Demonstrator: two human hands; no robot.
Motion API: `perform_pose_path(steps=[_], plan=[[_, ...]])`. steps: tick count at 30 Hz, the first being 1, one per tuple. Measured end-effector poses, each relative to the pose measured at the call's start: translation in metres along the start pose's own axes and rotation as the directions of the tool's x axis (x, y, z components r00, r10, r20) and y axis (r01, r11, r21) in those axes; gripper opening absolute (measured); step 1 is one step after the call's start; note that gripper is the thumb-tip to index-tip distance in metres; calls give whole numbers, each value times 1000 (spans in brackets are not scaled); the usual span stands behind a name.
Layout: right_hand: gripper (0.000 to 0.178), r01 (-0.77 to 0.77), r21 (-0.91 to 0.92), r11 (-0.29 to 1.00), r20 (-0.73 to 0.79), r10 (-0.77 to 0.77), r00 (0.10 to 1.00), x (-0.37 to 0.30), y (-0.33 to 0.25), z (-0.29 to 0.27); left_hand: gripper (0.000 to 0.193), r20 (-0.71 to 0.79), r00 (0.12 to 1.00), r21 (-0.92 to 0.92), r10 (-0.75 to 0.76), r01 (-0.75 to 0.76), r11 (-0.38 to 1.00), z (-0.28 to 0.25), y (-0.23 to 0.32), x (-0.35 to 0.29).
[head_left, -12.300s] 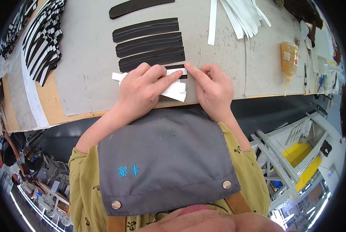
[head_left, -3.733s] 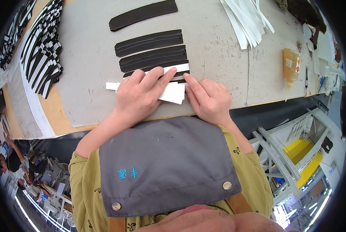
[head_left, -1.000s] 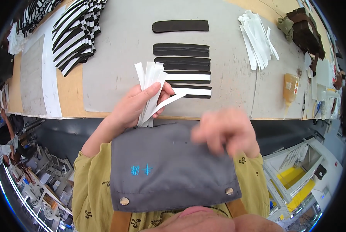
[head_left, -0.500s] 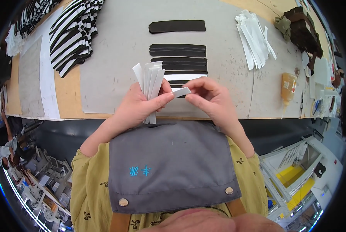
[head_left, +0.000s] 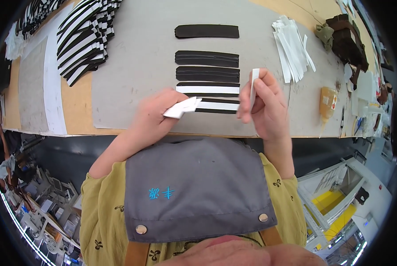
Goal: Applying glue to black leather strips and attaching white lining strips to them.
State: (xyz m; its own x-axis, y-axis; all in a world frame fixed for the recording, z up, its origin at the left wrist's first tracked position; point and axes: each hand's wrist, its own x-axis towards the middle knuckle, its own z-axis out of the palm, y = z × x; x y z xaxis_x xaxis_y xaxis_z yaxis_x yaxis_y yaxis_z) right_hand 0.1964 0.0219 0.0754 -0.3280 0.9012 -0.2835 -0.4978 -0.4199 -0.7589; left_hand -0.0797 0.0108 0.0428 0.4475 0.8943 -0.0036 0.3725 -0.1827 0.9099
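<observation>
A bundle of white strips is gripped in my left hand, over the near end of the column of black pieces. My right hand pinches one white strip, upright between thumb and fingers, just right of the column. The farthest black piece looks plain. Below it, two black pieces show creased lines along their length. Nearer me, two more black pieces carry a white strip along the middle; my left hand and its bundle partly cover the nearest black piece.
At the far left lies a big heap of black-and-white strips. Loose white strips are piled at the right. An amber squeeze bottle lies near the right front, with a dark brown bundle behind it. The table's front edge runs before me.
My right hand has moved right and away from my left, taking one white strip with it. The left-hand bundle has tipped from upright to pointing right.
</observation>
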Motion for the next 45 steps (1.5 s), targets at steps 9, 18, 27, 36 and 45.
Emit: perform_pose_path(steps=[9, 18, 27, 36, 45], plan=[[18, -51, -896, 441, -83, -52, 995, 39, 9, 24, 45, -89, 960, 593, 267, -165, 788, -7, -29, 3], [21, 138, -984, 113, 130, -79, 988, 76, 34, 34, 52, -77, 949, 635, 307, -191, 749, -6, -47, 4], [22, 137, -986, -98, 144, -76, 987, 89, 48, 32, 53, -75, 950, 607, 302, -197, 770, -6, -48, 5], [23, 146, -976, -161, 163, -100, 981, 91, 52, 34, 57, -100, 950, 601, 295, -179, 779, -7, -51, 3], [21, 152, -977, -147, 170, -119, 978, 90, 50, 34, 67, -109, 966, 641, 234, -111, 759, -3, -46, 7]])
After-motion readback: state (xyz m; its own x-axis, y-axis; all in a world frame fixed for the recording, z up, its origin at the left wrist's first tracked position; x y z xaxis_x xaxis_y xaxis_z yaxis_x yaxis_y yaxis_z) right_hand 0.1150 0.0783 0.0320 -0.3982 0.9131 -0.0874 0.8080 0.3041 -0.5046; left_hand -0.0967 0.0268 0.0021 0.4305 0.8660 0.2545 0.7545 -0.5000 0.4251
